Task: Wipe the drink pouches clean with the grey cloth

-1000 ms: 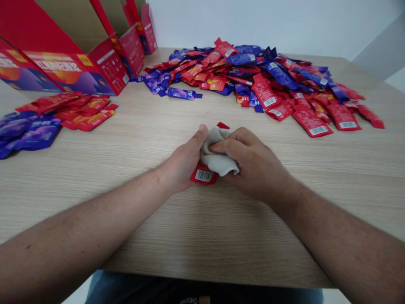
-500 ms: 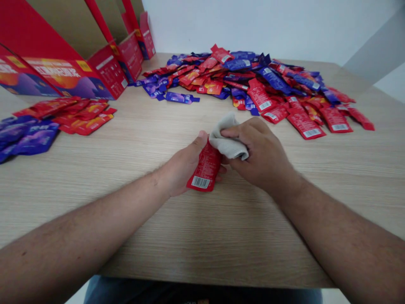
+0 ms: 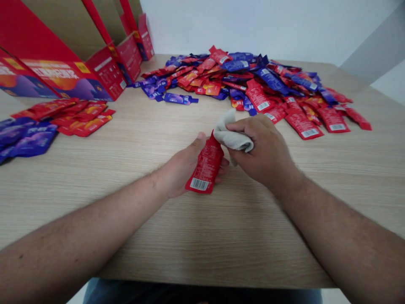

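Observation:
My left hand (image 3: 185, 166) holds a red sachet (image 3: 206, 166) over the middle of the table, thumb along its left edge and fingers beneath it. The sachet's printed back faces up, its barcode end pointing toward me. In my right hand (image 3: 264, 145) is a folded light grey cloth (image 3: 232, 135), pinched between thumb and fingers. The cloth touches the narrow far end of the sachet and hides that tip.
A big heap of red and purple sachets (image 3: 215, 76) lies along the table's back. Smaller groups of red sachets (image 3: 90, 118) and purple sachets (image 3: 28, 137) lie at left. Open red cardboard boxes (image 3: 101, 76) stand behind them. A white wall (image 3: 253, 25) rises behind the table.
My right hand and the cloth have shifted slightly right, uncovering more of the sachet's upper part. My left hand still holds the sachet in nearly the same spot.

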### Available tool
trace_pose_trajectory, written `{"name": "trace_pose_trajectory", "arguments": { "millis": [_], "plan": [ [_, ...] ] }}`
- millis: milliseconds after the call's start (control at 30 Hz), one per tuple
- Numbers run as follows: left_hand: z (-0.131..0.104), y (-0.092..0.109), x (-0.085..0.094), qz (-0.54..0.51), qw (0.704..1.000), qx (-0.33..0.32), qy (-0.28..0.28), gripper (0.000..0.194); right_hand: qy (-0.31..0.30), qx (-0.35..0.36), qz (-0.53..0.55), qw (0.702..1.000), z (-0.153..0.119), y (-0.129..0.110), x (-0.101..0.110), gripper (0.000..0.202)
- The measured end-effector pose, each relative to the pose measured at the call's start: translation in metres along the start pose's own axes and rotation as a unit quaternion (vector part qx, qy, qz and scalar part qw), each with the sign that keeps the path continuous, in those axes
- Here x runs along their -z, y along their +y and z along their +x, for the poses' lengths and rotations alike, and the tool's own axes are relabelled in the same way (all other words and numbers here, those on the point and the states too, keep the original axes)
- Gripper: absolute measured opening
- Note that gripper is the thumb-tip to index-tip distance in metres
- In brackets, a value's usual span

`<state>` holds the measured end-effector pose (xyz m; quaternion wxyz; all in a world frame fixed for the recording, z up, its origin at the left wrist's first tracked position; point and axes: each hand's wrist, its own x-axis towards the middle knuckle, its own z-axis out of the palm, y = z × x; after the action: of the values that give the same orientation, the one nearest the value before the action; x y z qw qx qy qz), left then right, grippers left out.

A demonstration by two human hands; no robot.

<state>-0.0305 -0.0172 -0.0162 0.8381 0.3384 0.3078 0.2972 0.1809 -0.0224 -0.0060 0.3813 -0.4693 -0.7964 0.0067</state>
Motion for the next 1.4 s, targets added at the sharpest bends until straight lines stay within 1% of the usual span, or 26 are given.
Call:
{"name": "trace_pose_trajectory", "arguments": {
  "millis": [67, 133, 233, 367, 533, 667, 800, 867, 933, 1067, 1100, 1200, 1233, 1333, 1400],
  "plan": [
    [0.0, 0.0, 0.0, -0.003, 1.0, 0.005, 0.001, 0.065, -0.017, 0.012, 0.006, 1.0, 0.0, -0.001, 0.0, 0.033],
    [0.0, 0.0, 0.0, -0.009, 1.0, 0.011, -0.002, 0.066, -0.028, 0.012, 0.013, 0.999, 0.0, -0.001, 0.0, 0.032],
    [0.0, 0.001, 0.0, -0.011, 1.0, 0.009, -0.001, 0.064, -0.014, 0.0, 0.012, 1.0, 0.0, 0.0, 0.0, 0.028],
    [0.0, 0.001, 0.002, -0.005, 1.0, 0.012, -0.002, 0.066, -0.03, 0.023, 0.015, 0.999, 0.0, 0.001, -0.001, 0.034],
    [0.001, 0.001, 0.002, -0.01, 1.0, 0.015, -0.001, 0.067, -0.016, 0.01, 0.014, 1.0, -0.001, 0.001, -0.001, 0.028],
    [0.001, 0.001, 0.001, -0.004, 1.0, 0.019, 0.012, 0.071, -0.047, 0.023, 0.028, 0.998, -0.001, -0.001, -0.002, 0.035],
    [0.0, 0.003, -0.001, -0.016, 0.999, 0.027, 0.007, 0.07, -0.015, 0.004, 0.006, 1.0, -0.002, -0.002, -0.002, 0.031],
    [0.0, 0.002, -0.002, -0.01, 1.0, 0.015, 0.011, 0.069, -0.024, 0.012, 0.004, 1.0, -0.002, -0.006, -0.001, 0.033],
    [0.0, 0.0, -0.003, 0.0, 1.0, 0.007, 0.017, 0.068, -0.054, 0.016, 0.006, 0.998, -0.003, -0.01, 0.001, 0.033],
    [0.001, -0.003, -0.004, 0.007, 1.0, 0.012, 0.013, 0.072, -0.034, -0.001, -0.006, 0.999, -0.004, -0.016, 0.002, 0.033],
    [0.001, -0.004, -0.004, 0.007, 1.0, 0.005, 0.013, 0.072, -0.038, 0.0, -0.003, 0.999, -0.004, -0.017, 0.002, 0.034],
    [0.002, -0.005, -0.004, 0.006, 0.999, -0.024, 0.021, 0.072, -0.074, 0.02, 0.027, 0.997, -0.004, -0.018, 0.002, 0.033],
    [0.002, -0.004, -0.004, 0.006, 0.999, -0.024, 0.023, 0.072, -0.079, 0.023, 0.034, 0.996, -0.004, -0.017, 0.002, 0.033],
    [0.0, -0.001, -0.004, 0.007, 1.0, 0.012, 0.019, 0.074, -0.041, -0.001, 0.012, 0.999, -0.003, -0.012, 0.0, 0.035],
    [0.0, 0.001, -0.007, -0.002, 1.0, 0.017, 0.023, 0.074, -0.039, -0.001, 0.009, 0.999, -0.003, -0.011, 0.0, 0.036]
  ]
}}
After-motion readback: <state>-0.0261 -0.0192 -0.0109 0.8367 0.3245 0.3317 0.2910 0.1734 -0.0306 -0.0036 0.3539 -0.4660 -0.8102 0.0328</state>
